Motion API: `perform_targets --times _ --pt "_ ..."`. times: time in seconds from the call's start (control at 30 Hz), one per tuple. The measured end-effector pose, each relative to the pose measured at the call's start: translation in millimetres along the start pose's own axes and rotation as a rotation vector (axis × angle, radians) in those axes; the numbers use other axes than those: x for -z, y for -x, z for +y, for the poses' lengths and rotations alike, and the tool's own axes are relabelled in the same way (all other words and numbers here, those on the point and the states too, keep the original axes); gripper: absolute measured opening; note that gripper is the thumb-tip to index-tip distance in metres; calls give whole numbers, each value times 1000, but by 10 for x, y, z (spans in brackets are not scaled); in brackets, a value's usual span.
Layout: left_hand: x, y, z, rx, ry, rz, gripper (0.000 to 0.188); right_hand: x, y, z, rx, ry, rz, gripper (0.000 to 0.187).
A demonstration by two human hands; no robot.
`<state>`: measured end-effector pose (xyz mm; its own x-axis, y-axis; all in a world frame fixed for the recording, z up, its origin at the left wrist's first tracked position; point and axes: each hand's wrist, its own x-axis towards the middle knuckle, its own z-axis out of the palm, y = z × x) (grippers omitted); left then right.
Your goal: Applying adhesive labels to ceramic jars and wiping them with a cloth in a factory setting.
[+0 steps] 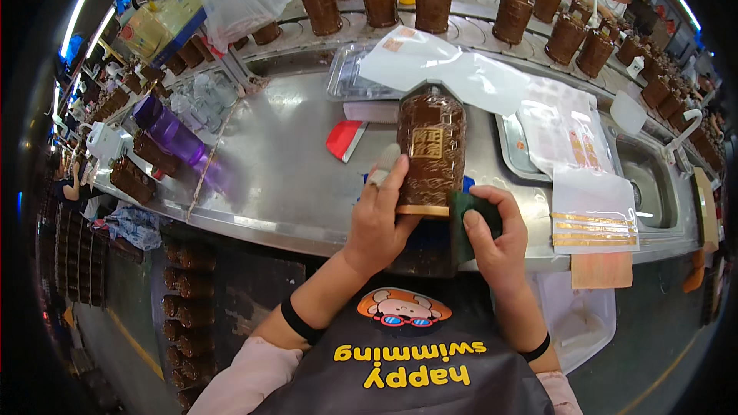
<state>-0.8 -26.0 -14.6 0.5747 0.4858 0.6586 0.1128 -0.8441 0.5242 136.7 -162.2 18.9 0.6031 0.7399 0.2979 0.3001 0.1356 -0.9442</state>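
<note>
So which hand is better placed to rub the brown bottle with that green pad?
Probably the right hand: it holds the green pad near the base of the brown bottle, while the left hand seems busy supporting that bottle.

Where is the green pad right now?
In the head view, the green pad is in the person's right hand, just right of the lower end of the brown bottle.

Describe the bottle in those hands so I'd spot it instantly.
Find the steel workbench, then its near edge, where the left fingers hold a textured brown bottle. A green pad in the right fingers sits by its base. Unlike the plain-looking bottles on the conveyor beyond, it shows a gold square panel and a gold base band.
</note>
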Motion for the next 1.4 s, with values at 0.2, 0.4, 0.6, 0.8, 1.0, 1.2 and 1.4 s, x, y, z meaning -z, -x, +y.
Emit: perform_targets --times 0.2,0.4,0.6,0.8,1.0,1.2,1.4 --pt "34 -10 -17 -2 75 17 71 43 -4 63 -54 -61 -23 31" --pt "88 -9 4 13 52 -67 68 204 -23 210 -162 -112 -20 33" --pt "116 -73 10 -69 -33 -69 67 291 -123 102 -117 -70 -51 32" --pt "68 7 -67 61 118 -62 67 231 -122 209 -53 -46 -8 27" --pt "24 27 -91 81 191 -38 69 298 -140 139 433 302 -18 32" --pt "44 33 -163 69 195 -80 70 392 -87 -9 401 168 -187 35" --pt "51 89 -178 205 326 -116 66 339 -114 -6 517 170 -311 40"
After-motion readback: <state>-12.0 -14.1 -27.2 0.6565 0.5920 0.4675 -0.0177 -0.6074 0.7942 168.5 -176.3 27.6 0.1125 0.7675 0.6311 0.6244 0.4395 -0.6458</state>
